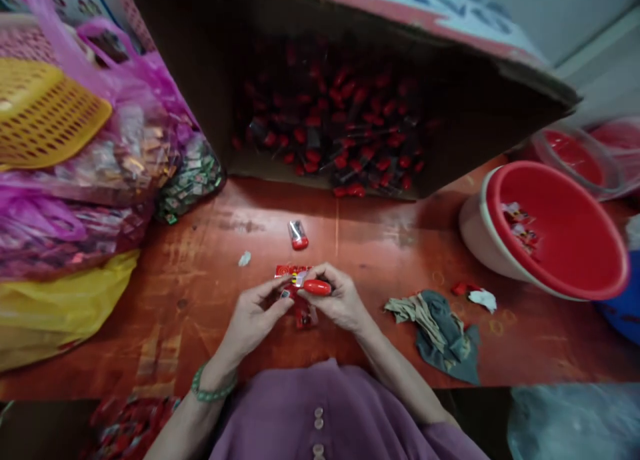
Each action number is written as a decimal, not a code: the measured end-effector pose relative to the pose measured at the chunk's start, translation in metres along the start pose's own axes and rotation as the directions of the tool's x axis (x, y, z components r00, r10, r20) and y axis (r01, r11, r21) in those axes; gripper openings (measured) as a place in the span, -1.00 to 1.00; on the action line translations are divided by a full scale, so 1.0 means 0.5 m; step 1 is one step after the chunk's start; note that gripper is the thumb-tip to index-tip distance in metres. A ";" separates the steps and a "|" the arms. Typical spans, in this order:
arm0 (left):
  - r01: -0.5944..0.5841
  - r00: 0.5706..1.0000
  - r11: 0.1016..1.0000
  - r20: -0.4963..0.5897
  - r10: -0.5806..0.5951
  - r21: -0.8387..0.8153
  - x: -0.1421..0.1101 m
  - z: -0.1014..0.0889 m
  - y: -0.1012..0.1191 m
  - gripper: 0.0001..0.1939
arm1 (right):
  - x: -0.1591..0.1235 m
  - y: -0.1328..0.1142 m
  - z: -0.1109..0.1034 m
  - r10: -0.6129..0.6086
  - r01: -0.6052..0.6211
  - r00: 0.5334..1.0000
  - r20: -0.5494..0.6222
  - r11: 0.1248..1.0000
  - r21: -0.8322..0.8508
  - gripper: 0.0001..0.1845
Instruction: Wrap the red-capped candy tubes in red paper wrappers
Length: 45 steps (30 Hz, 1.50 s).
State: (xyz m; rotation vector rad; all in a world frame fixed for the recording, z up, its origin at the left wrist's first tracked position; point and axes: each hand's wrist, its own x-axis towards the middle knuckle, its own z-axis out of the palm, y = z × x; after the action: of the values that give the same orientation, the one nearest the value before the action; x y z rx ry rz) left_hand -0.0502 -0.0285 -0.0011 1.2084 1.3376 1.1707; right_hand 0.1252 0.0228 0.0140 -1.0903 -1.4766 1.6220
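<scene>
My right hand (341,299) grips a small clear container with a glossy red end (317,287), held sideways above the table. The fingers of my left hand (257,317) pinch close to its clear end, at a small printed label (287,292); whether the label is stuck on cannot be told. Under and between both hands lie red printed wrappers (305,315), partly covered by my fingers. Just beyond them, a similar clear container with a red end (299,236) rests on the table.
A cardboard box (450,133) on its side holds many red-ended containers. Bags of small packets (135,147) and a yellow basket (50,110) crowd the left. At right are a red basin (575,240) with small printed pieces and a grey-green cloth (443,337) on the wooden table (200,247).
</scene>
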 end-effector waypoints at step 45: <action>-0.160 0.983 0.973 0.116 0.142 0.168 0.007 0.019 -0.054 -0.92 | 0.055 -0.073 -0.118 0.271 0.296 0.726 0.632 0.706 -0.643 -0.67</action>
State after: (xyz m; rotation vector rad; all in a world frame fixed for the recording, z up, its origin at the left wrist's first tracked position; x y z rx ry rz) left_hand -0.0433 -0.0258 -0.0288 1.5009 1.3109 1.0967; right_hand 0.1652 0.0770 0.0462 -0.8266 -2.8040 1.5298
